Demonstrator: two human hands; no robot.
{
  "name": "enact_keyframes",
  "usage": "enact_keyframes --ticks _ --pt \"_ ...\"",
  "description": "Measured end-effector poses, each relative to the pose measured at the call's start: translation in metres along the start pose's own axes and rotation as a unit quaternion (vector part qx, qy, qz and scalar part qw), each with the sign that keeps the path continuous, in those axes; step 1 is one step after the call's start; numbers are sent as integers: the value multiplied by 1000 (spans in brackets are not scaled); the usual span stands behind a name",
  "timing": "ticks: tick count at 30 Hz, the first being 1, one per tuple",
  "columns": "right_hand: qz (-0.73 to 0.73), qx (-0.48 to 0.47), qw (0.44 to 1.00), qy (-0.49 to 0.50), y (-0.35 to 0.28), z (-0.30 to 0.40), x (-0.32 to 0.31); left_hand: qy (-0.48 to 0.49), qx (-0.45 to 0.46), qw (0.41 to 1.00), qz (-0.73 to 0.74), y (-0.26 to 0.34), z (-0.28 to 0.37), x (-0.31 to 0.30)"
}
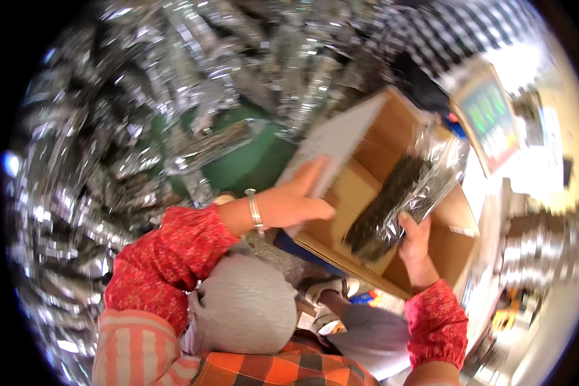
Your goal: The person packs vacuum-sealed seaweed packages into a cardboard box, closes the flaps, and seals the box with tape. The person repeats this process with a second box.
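Note:
My right hand point(415, 236) holds a clear plastic bag with dark contents point(391, 202) over the open cardboard box point(313, 241). The thumb lies on top of the bag; the other fingers are hidden beneath it. The bag lies slantwise across the box mouth, its loose plastic end at the upper right. My left hand point(294, 200) is spread at the box's left wall, fingers over the white outer face and thumb towards the opening. Blur hides whether it presses on the wall. Tan cardboard shows inside the box.
Many similar clear-wrapped packs point(188, 58) are heaped on a green surface point(241, 154) to the left and ahead. A person in a checked garment point(453, 34) is at the upper right, near a scale-like display point(487, 116). A blue object point(313, 255) sits under the box.

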State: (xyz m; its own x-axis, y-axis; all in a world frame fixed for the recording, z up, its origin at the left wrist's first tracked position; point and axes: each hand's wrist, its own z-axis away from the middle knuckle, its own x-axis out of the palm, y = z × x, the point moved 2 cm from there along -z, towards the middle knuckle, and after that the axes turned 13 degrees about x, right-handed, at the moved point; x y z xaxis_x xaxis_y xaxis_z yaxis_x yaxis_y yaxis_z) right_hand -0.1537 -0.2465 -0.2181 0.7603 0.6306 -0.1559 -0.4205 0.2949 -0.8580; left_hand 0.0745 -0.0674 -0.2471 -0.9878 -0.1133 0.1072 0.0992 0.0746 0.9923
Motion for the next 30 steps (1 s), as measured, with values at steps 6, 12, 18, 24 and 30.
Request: enact_keyframes --ticks 6,12,18,24,30 --pt "-239 223 944 -37 134 -91 48 -58 32 997 -32 -17 -12 8" --pt "-48 241 969 -18 166 -123 25 216 19 860 -463 -112 -2 -89" --pt "284 -2 957 60 50 -106 11 115 -291 808 -500 -183 71 -163" --pt "110 -317 940 -60 -104 -10 148 280 83 954 72 -50 29 -97" --pt "-60 -91 959 -261 -132 -4 250 490 -212 729 -429 -186 60 -141"
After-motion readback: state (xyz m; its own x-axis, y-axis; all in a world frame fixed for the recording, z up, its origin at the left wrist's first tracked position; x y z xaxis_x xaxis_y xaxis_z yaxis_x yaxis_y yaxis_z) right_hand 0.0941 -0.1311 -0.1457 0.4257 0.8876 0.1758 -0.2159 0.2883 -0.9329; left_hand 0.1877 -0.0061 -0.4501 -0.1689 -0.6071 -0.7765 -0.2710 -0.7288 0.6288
